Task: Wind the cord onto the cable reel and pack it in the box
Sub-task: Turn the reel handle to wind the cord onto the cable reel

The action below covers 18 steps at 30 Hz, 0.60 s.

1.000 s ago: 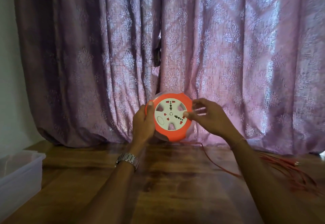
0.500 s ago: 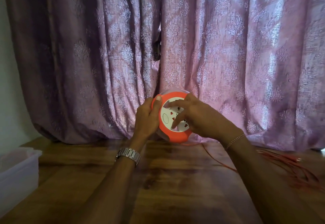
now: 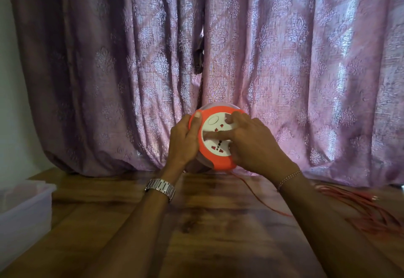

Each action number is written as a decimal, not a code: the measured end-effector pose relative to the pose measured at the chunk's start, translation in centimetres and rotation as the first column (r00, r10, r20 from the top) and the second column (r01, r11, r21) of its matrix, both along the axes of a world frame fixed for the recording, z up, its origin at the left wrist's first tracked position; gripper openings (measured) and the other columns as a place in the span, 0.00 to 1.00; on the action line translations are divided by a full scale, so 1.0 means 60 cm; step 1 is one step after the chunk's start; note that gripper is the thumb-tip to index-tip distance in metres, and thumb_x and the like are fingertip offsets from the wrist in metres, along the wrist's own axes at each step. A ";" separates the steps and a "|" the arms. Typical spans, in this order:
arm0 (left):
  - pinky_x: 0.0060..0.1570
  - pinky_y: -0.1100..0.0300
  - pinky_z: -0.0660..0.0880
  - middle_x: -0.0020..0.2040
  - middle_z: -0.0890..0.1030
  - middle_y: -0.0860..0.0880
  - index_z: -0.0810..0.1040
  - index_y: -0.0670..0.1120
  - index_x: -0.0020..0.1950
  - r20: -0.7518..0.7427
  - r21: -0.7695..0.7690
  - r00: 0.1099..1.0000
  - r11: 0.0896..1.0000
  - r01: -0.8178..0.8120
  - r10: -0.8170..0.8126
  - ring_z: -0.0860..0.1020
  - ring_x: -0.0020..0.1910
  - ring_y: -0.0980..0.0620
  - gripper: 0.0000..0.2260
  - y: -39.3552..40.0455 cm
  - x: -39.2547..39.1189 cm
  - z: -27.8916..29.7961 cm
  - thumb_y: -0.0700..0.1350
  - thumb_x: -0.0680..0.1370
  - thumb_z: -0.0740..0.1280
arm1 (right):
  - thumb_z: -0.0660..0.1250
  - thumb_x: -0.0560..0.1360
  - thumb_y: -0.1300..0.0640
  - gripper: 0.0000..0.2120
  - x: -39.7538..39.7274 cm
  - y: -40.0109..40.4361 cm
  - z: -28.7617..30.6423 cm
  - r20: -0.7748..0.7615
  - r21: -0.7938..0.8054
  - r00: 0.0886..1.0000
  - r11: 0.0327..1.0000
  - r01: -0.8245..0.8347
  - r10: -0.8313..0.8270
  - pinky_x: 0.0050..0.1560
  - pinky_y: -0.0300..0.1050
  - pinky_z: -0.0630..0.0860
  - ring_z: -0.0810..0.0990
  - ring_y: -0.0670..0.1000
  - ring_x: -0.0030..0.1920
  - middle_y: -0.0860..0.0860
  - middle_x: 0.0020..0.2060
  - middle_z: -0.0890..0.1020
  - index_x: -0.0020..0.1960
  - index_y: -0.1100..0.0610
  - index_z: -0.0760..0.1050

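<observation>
I judge the winding to be in its early or middle part, with the packing not begun. I have the cable reel (image 3: 215, 140) lifted clear of the desk (image 3: 218, 223), its orange rim and white socket face turned toward me in front of the curtain (image 3: 306, 70). My left hand (image 3: 183, 142) is closed around the reel's left edge, thumb lying over the orange rim, steadying the body. My right hand (image 3: 255, 144) lies across the socket face with fingers (image 3: 218, 134) spread and pressed into it, which I take to be the grip for turning the drum.

What is left looks considerable. The orange cord (image 3: 262, 199) drops from under the reel, runs slack across the desk toward the right and ends in a loose heap (image 3: 376, 214) near the right edge, well apart from the reel. How much cord is already on the drum I cannot tell; the inside of the reel is hidden.

The box (image 3: 24, 210), a translucent plastic tub, sits at the far left of the desk, well apart from the reel and open at the top as far as I can see. Nothing lies between reel and box. The likely nuisance is the heap itself: its strands overlap and may snag or knot as they are drawn in. A metal watch (image 3: 160, 187) is on my left wrist and a thin bracelet (image 3: 288, 178) on my right.
</observation>
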<state>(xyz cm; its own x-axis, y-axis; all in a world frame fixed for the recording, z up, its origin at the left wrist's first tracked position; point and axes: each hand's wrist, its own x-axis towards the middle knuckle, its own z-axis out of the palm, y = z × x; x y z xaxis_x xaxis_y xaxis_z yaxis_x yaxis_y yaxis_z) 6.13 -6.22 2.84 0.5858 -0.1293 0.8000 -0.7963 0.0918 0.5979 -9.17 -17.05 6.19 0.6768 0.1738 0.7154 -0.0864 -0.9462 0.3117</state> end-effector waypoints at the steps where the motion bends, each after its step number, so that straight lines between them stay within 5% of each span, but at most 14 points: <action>1: 0.38 0.52 0.72 0.34 0.78 0.49 0.72 0.47 0.38 0.006 0.001 1.000 1.000 -0.005 0.005 0.75 0.35 0.50 0.20 0.001 -0.001 0.001 0.59 0.83 0.59 | 0.68 0.67 0.54 0.28 -0.001 0.001 -0.001 0.029 0.015 1.000 1.000 0.012 -0.012 0.48 0.49 0.69 0.75 0.58 0.55 0.54 0.53 0.75 0.63 0.32 0.72; 4: 0.37 0.54 0.72 0.36 0.80 0.47 0.74 0.42 0.41 0.030 0.032 0.998 0.998 -0.047 0.046 0.78 0.37 0.50 0.24 0.000 -0.005 0.001 0.62 0.82 0.58 | 0.66 0.63 0.45 0.27 0.001 0.002 -0.007 0.118 0.090 0.992 0.996 0.021 -0.032 0.44 0.48 0.73 0.80 0.58 0.46 0.54 0.46 0.80 0.62 0.33 0.73; 7: 0.31 0.67 0.66 0.33 0.77 0.51 0.73 0.45 0.39 0.042 0.048 0.994 0.994 -0.102 0.100 0.74 0.32 0.61 0.22 0.000 -0.005 0.000 0.61 0.82 0.58 | 0.64 0.63 0.30 0.28 0.010 0.007 -0.016 0.251 0.217 0.957 0.972 0.089 -0.144 0.38 0.46 0.76 0.82 0.57 0.41 0.50 0.40 0.84 0.61 0.37 0.76; 11: 0.33 0.63 0.69 0.35 0.79 0.51 0.75 0.44 0.42 0.036 0.043 0.996 0.995 -0.089 0.088 0.75 0.33 0.60 0.23 0.001 -0.005 0.002 0.63 0.82 0.58 | 0.61 0.66 0.25 0.32 0.011 0.009 -0.015 0.279 0.236 0.943 0.965 0.116 -0.182 0.37 0.46 0.77 0.83 0.57 0.40 0.51 0.38 0.85 0.59 0.45 0.79; 13: 0.34 0.56 0.70 0.35 0.79 0.49 0.74 0.43 0.41 0.020 0.025 0.997 0.997 -0.075 0.074 0.76 0.34 0.52 0.24 0.003 -0.003 0.002 0.63 0.81 0.58 | 0.62 0.70 0.30 0.28 0.006 0.005 -0.007 0.215 0.220 0.967 0.971 0.092 -0.140 0.42 0.47 0.77 0.82 0.57 0.44 0.51 0.40 0.85 0.62 0.46 0.77; 16: 0.39 0.46 0.75 0.37 0.81 0.43 0.74 0.40 0.42 -0.009 -0.013 1.000 0.999 -0.029 0.029 0.80 0.39 0.42 0.25 0.008 0.000 0.003 0.62 0.82 0.58 | 0.70 0.74 0.51 0.11 -0.005 -0.003 0.007 0.257 0.155 0.966 0.985 -0.075 0.034 0.43 0.51 0.77 0.78 0.56 0.48 0.52 0.45 0.83 0.55 0.51 0.81; 18: 0.41 0.43 0.76 0.38 0.82 0.42 0.75 0.39 0.43 -0.010 -0.019 1.000 1.000 -0.022 0.022 0.81 0.41 0.40 0.25 0.011 0.000 0.005 0.61 0.82 0.58 | 0.70 0.73 0.61 0.12 -0.009 -0.012 0.014 0.137 0.111 0.983 0.984 -0.139 0.123 0.46 0.53 0.77 0.74 0.56 0.54 0.53 0.55 0.81 0.54 0.51 0.81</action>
<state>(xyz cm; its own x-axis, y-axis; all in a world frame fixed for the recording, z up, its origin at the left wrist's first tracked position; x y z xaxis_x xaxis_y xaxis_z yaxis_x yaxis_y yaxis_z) 6.15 -5.54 3.15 0.5962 -0.1013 0.7964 -0.7923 0.0860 0.6040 -9.71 -17.79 7.02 0.5546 0.1630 0.8160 0.0088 -0.9817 0.1901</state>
